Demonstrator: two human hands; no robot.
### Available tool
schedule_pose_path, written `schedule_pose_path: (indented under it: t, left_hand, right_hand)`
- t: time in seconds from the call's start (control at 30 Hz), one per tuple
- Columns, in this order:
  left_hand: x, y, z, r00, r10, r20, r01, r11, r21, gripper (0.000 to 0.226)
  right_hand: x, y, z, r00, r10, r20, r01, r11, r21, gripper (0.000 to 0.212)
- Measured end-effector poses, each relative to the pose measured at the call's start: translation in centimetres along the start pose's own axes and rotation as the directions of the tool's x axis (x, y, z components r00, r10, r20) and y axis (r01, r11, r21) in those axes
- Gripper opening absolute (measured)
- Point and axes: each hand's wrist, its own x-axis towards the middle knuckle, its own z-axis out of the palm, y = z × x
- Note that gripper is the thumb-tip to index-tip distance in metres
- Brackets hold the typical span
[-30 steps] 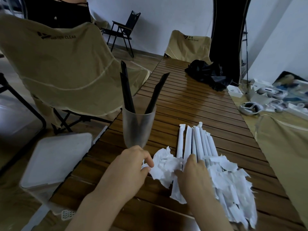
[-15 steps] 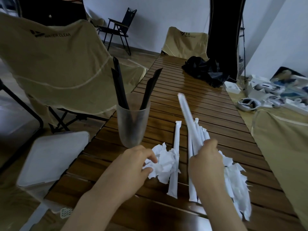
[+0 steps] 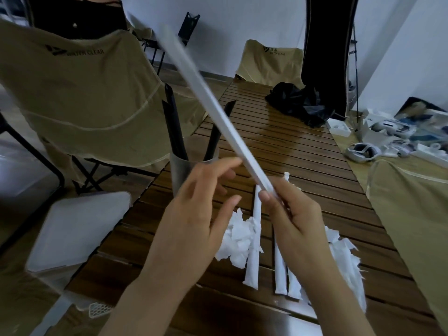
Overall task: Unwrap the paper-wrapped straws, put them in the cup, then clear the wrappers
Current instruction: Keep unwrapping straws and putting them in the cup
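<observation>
Right hand [image 3: 294, 223] pinches a wrapped straw [image 3: 218, 112] near its lower end, angled up to the left. Left hand [image 3: 194, 214] hovers loose beside it — fingers relaxed, empty — in front of the cup [image 3: 184, 170].

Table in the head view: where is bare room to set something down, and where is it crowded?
Bare slats of the table lie between the cup and the black cloth. Another bare strip runs along the near left edge. Crowded: the wrapper scraps and wrapped straws beneath both hands.
</observation>
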Motion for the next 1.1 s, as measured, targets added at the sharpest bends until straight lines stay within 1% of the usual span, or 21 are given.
schedule_pose_path:
  t: [0.03,0.1,0.13,0.2,0.27,0.33,0.4,0.43,0.47,0.53,0.6,0.67,0.7,0.77,0.83,0.9,0.97,1.1]
  left_hand:
    - [0.0,0.1,-0.2,0.998,0.034,-0.049,-0.035,0.999,-0.01,0.048]
    - [0.0,0.4,-0.5,0.994,0.061,-0.089,-0.064,0.998,-0.029,0.048]
    - [-0.1,0.4,-0.6,0.996,0.044,-0.081,-0.047,0.999,-0.028,0.047]
    - [-0.3,0.0,-0.7,0.999,-0.009,-0.043,0.01,1.0,0.03,0.037]
    - [-0.5,-0.6,-1.0,0.997,-0.078,0.006,0.077,0.995,0.061,0.03]
    - [-0.7,-1.0,-1.6,0.982,-0.17,0.082,0.171,0.985,-0.005,0.031]
    - [-0.8,-1.0,-2.2,0.936,-0.301,0.182,0.324,0.94,-0.11,0.027]
    - [-0.9,-1.0,-2.2,0.915,-0.339,0.218,0.371,0.92,-0.124,0.025]
    - [-1.1,-1.0,-2.3,0.906,-0.354,0.231,0.384,0.918,-0.099,0.025]
    - [-1.3,-1.0,-2.2,0.907,-0.352,0.229,0.359,0.933,0.014,0.024]
    - [-1.3,-1.4,-2.2,0.941,-0.279,0.194,0.244,0.952,0.183,0.021]
    - [-1.1,-1.7,-2.2,0.965,-0.198,0.173,0.147,0.951,0.271,0.015]
    - [-1.1,-1.9,-2.2,0.968,-0.186,0.172,0.135,0.953,0.271,0.014]
    - [-1.0,-1.9,-2.2,0.957,-0.215,0.196,0.174,0.962,0.209,0.014]
    - [-1.2,-2.1,-2.1,0.93,-0.25,0.271,0.223,0.967,0.124,0.014]
    - [-1.4,-2.3,-1.9,0.92,-0.244,0.308,0.22,0.969,0.111,0.016]
    - [-1.4,-2.2,-1.9,0.924,-0.252,0.288,0.224,0.966,0.129,0.018]
    - [-1.4,-1.4,-1.7,0.943,-0.294,0.156,0.272,0.951,0.147,0.019]
  right_hand:
    - [0.0,0.0,0.0,0.999,-0.019,0.034,0.019,1.0,-0.002,0.017]
    - [-0.1,0.1,-0.2,0.992,-0.034,0.121,0.037,0.999,-0.025,0.021]
    - [-0.2,0.1,-0.3,0.985,-0.032,0.169,0.04,0.998,-0.043,0.022]
    - [-0.5,0.1,-0.5,0.969,-0.017,0.248,0.038,0.996,-0.082,0.027]
    - [-0.6,0.4,-0.4,0.961,0.0,0.278,0.041,0.989,-0.143,0.026]
    - [-0.4,0.6,-0.5,0.97,-0.027,0.244,0.08,0.974,-0.213,0.028]
    - [-0.3,0.7,-0.5,0.981,-0.044,0.188,0.091,0.965,-0.247,0.018]
    - [-0.3,0.6,-0.5,0.985,-0.044,0.166,0.089,0.959,-0.27,0.014]
    - [-0.3,0.6,-0.4,0.988,-0.039,0.15,0.083,0.951,-0.297,0.014]
    - [-0.4,0.6,-0.1,0.99,-0.029,0.135,0.074,0.938,-0.34,0.016]
    - [-0.7,0.4,0.4,0.991,-0.051,0.12,0.093,0.924,-0.372,0.017]
    - [-0.8,0.1,0.8,0.991,-0.084,0.1,0.117,0.912,-0.393,0.015]
    - [-0.8,0.0,1.0,0.992,-0.095,0.088,0.123,0.909,-0.398,0.015]
    - [-0.8,-0.1,1.1,0.991,-0.112,0.071,0.131,0.907,-0.401,0.016]
    - [-0.8,-0.2,1.4,0.988,-0.137,0.066,0.152,0.898,-0.412,0.018]
    - [-0.8,-0.3,1.8,0.985,-0.16,0.058,0.169,0.886,-0.433,0.018]
    - [-0.9,-0.4,2.1,0.985,-0.17,0.041,0.17,0.88,-0.444,0.018]
    - [-0.8,-0.4,2.4,0.974,-0.226,-0.005,0.199,0.865,-0.461,0.019]
